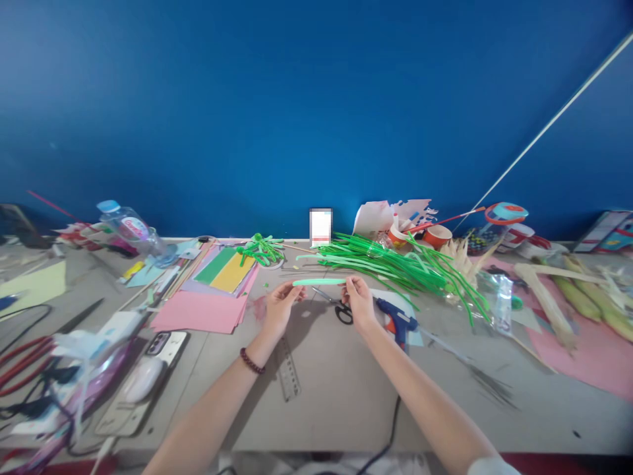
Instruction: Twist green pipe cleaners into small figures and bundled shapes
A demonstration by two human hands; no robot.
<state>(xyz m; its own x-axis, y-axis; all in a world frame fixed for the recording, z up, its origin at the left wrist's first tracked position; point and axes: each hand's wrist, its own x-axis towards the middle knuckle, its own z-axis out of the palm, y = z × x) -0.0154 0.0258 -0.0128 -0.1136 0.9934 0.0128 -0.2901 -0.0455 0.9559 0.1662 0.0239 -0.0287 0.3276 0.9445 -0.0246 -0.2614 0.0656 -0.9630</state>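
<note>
Head view, sole view supplied. Gripping a light green strip [319, 282] at both ends: pinched at its left end in the left hand [283, 307], and at its right end in the right hand [360, 303]. Narrow at both grips, with fingers closed on the strip. Held up in front, apparently just above the tabletop [336, 402], between pink paper [202, 311] and a blue glue gun [403, 320].

As to progress: judged part-way, with handling of a single strip under way. Noted at the back, a bunch of curled green pieces [263, 249], seemingly shaped already. Noted also, a large spread of long green stems [395, 260], apparently loose and unworked. Cannot tell how many pieces count as finished, nor how many remain. Found no join or attachment on the held strip.

As to condition: pale mint green, slender, smooth-looking, nearly level, with a very slight upward bow. Appears whole along the visible length; cannot confirm the ends, covered by fingertips. Too blurred to judge surface texture.

Found close by, black-handled scissors [345, 313], lying beside the right hand and partly hidden by it. Found nearer the front, a clear ruler [289, 373], lying flat between the forearms.
</note>
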